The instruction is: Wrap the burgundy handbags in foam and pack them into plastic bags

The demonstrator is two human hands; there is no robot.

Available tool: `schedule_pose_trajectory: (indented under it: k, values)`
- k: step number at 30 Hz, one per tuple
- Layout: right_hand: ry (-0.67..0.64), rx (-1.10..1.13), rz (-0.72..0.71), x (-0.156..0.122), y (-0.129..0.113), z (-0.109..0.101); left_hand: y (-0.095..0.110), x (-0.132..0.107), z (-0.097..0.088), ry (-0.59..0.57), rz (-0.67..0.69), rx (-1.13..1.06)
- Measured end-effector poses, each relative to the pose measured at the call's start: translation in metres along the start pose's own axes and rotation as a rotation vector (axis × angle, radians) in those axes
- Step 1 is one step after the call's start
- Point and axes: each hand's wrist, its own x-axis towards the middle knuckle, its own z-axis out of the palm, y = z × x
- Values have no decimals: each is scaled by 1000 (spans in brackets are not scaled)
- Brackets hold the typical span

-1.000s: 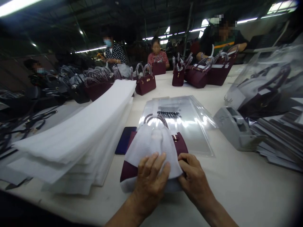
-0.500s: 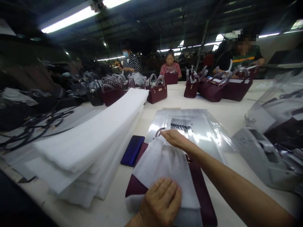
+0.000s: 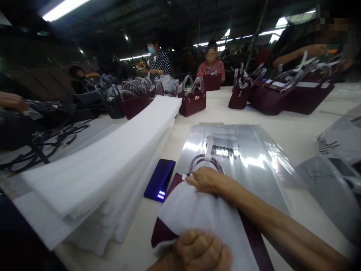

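Observation:
A burgundy handbag (image 3: 255, 235) lies flat in front of me, its wrapped handles (image 3: 217, 164) pointing away. A thin white wrapping sheet (image 3: 180, 205) covers most of its face. My left hand (image 3: 203, 248) is low on the bag, its fingers curled into the sheet. At the top edge by the handles, my right hand (image 3: 205, 180) is closed with the sheet bunched under its fingers. A small white tab (image 3: 184, 177) shows beside those fingertips. Part of the bag is hidden under the sheet and my hands.
To the left lies a stack of white sheets (image 3: 107, 158), with a blue phone (image 3: 160, 180) beside the bag. Clear plastic bags (image 3: 248, 141) lie beyond it; a grey tape dispenser (image 3: 342, 167) stands right. Burgundy handbags (image 3: 194, 102) and co-workers (image 3: 211, 67) are farther back.
My left fingers have curled from lying flatter on the sheet into a fist. My right hand has shifted off the handle onto the sheet's top edge, and both handles now show. The view has turned slightly.

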Motion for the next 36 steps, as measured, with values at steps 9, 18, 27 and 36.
schedule_pose_trajectory:
  k: [9,18,27,36]
  values:
    - [359,120,211,-39,7,2,-1,5,-13,-298,-44,-133]
    - [552,403,209,-202,-41,55,5,12,-16,-311,-17,-100]
    - [915,506,338,-181,-61,87,16,25,-20,-361,-72,-93]
    - [971,504,442,-174,-59,94,16,15,-18,-346,102,-238]
